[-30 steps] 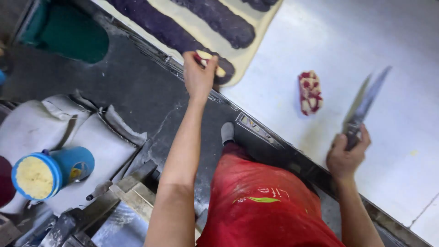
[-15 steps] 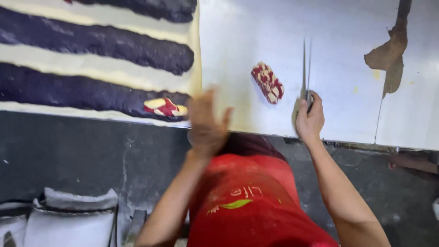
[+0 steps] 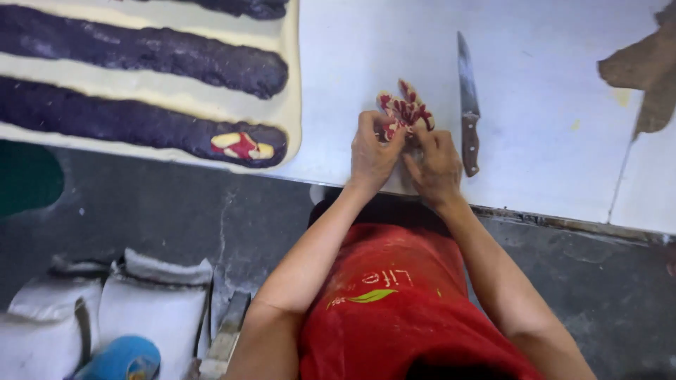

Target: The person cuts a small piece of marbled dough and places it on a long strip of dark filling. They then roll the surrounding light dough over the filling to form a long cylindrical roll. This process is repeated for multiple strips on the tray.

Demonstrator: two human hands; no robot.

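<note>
Both my hands meet at the near edge of a white table (image 3: 549,105). My left hand (image 3: 373,151) and my right hand (image 3: 435,163) together pinch a red-and-white sliced piece of food (image 3: 405,112). A knife (image 3: 467,105) with a dark handle lies flat on the table just right of my right hand, blade pointing away. To the left, a sheet of pale dough (image 3: 155,84) carries long dark purple strips (image 3: 141,53). One red-and-white slice (image 3: 241,146) sits on the end of the nearest strip.
White sacks (image 3: 151,306) and a blue lidded tub (image 3: 123,357) stand on the dark floor at lower left. A brown worn patch (image 3: 644,77) marks the table's far right. I wear a red apron (image 3: 394,309).
My right hand has put the knife down on the table. Both hands have come together on the red-and-white piece. The view has swung right and steadied.
</note>
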